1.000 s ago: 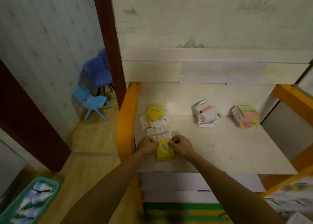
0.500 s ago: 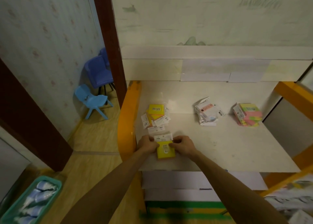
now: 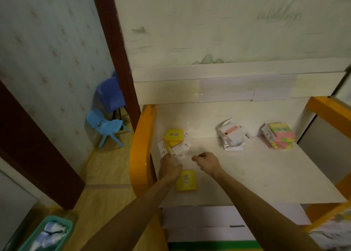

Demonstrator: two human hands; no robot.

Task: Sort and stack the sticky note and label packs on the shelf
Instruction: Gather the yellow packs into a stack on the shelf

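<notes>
A yellow sticky note pack (image 3: 186, 180) lies flat near the shelf's front edge, with neither hand on it. My left hand (image 3: 170, 168) is just above it, its fingertips among the loose white label packs (image 3: 179, 150); its grip is hidden. My right hand (image 3: 207, 162) hovers to the right of those packs, fingers curled in, nothing visible in them. Behind the white packs lies a small pile of yellow packs (image 3: 173, 135). A heap of white packs (image 3: 230, 136) sits mid-shelf, and a stack of pink, green and yellow sticky notes (image 3: 279, 137) stands at the right.
The pale shelf top (image 3: 256, 174) has orange side rails (image 3: 140, 146) left and right and a wall behind. Two blue child chairs (image 3: 106, 127) stand on the floor to the left. A teal bin (image 3: 47, 233) sits at the bottom left.
Both hands let go of the yellow pack, which now lies on the shelf. They moved away from me, the left to the white label packs, the right beside them.
</notes>
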